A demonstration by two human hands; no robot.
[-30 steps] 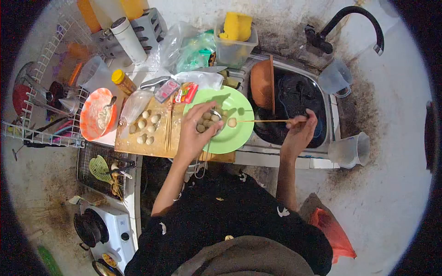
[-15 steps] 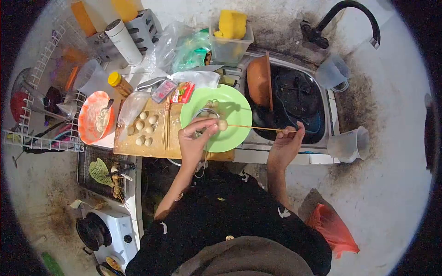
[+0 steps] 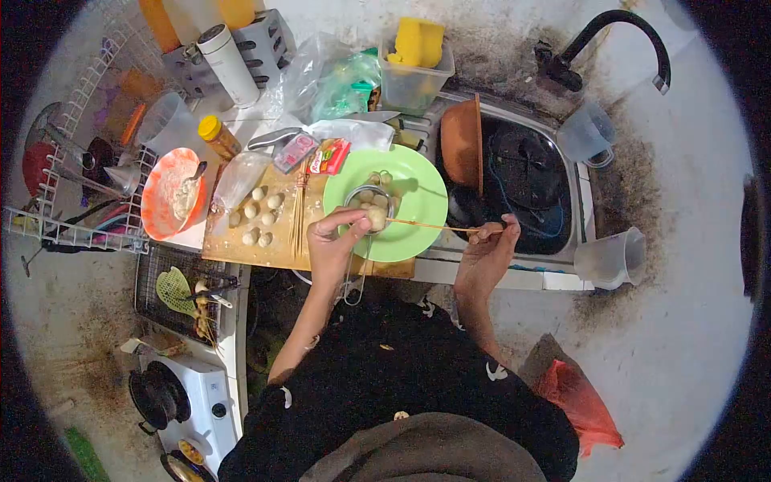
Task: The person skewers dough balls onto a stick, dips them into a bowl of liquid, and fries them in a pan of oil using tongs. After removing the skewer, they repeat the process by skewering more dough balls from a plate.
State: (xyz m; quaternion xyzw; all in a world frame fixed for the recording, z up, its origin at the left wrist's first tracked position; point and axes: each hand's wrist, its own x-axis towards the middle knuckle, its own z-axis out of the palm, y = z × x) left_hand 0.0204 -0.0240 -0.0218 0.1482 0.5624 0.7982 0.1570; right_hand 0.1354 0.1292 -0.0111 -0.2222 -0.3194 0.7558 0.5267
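Observation:
My left hand (image 3: 336, 239) pinches a pale round dough ball (image 3: 376, 218) above a green plate (image 3: 422, 189). A thin wooden skewer (image 3: 434, 226) runs sideways from that ball to my right hand (image 3: 487, 255), whose fingers are closed on its far end. Whether the tip has gone into the ball cannot be made out. Under the left fingers, a wire strainer (image 3: 359, 193) holding several more balls rests on the plate. To the left, a wooden board (image 3: 277, 251) carries several balls (image 3: 250, 210) and a bundle of skewers (image 3: 299, 217).
An orange bowl (image 3: 152, 205) with dough stands left of the board. Behind are a yellow-lidded jar (image 3: 218, 136), a red packet (image 3: 329, 157) and a plastic tub (image 3: 418, 84). On the right lies a sink (image 3: 574, 201) with a brown basin (image 3: 459, 149); a stove (image 3: 210, 394) is lower left.
The view has shifted slightly, moving the counter things a little to the right in the picture. My right hand with the skewer is slightly closer to my left hand.

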